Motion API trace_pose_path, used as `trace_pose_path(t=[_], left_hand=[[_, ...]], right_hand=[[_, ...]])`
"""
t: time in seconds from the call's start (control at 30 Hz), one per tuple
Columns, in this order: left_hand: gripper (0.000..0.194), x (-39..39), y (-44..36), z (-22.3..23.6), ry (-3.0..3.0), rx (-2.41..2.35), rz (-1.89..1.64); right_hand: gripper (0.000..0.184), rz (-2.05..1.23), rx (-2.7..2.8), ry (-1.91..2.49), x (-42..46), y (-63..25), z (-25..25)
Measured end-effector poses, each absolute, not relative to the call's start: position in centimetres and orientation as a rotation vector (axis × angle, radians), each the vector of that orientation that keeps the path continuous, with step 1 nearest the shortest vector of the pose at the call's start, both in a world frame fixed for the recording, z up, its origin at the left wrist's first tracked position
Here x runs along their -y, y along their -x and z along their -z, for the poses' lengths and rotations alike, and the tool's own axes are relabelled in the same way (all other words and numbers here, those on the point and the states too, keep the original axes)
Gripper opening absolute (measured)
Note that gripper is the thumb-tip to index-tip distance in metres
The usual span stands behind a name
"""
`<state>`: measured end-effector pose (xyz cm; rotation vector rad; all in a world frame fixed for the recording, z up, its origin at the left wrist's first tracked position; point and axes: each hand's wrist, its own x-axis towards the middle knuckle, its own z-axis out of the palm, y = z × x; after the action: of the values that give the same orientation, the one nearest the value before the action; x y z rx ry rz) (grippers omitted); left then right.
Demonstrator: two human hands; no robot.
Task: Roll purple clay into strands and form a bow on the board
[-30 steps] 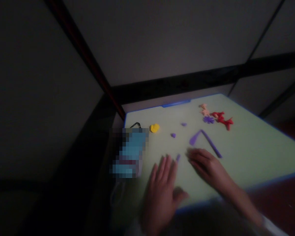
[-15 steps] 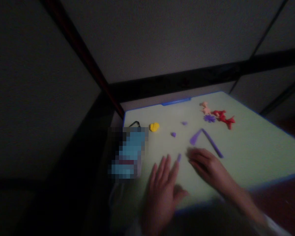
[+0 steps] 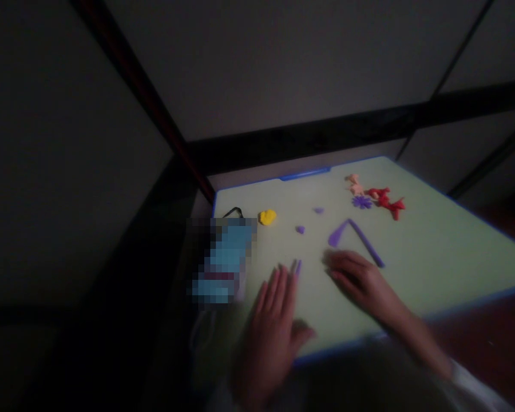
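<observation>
My left hand (image 3: pixel 274 320) lies flat, palm down, on the board, its fingers stretched out and thumb apart. A thin purple clay strip (image 3: pixel 298 266) sticks out beyond its index fingertip; the rest of the strip, if any, is hidden under the fingers. Loosely bent, my right hand (image 3: pixel 360 278) rests to the right, with a gap between thumb and fingers and nothing visible in it; its fingertips are blurred. Just beyond it are a purple wedge-shaped piece (image 3: pixel 337 235) and a long purple stick (image 3: pixel 367 243), meeting at an angle.
Two small purple lumps, the nearer lump (image 3: pixel 300 229) and farther lump (image 3: pixel 319 210), sit beside a yellow lump (image 3: pixel 267 217). Farther right lie a purple flower-like piece (image 3: pixel 362 202), red figures (image 3: pixel 385 200) and a peach figure (image 3: pixel 355 186). A blurred-out blue object (image 3: pixel 229 252) stands left.
My left hand has slid slightly left, and the purple strip's visible end has shifted left with it. My right hand keeps its bent pose. The whole view has tilted a little.
</observation>
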<state>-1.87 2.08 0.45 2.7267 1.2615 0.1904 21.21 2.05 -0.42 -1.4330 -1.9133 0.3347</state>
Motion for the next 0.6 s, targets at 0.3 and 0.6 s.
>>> trace_pose_path(t=[0.3, 0.6], left_hand=[[0.081, -2.6, 1.3, -0.7, -2.693, -1.263, -0.236], [0.077, -0.6, 3.4, -0.2, -2.619, -1.341, -0.133]], right_hand=[[0.022, -0.318, 1.921, 1.402, -2.2, -21.3, 0.5], [0.022, -0.330, 1.938, 1.422, -2.2, -21.3, 0.7]])
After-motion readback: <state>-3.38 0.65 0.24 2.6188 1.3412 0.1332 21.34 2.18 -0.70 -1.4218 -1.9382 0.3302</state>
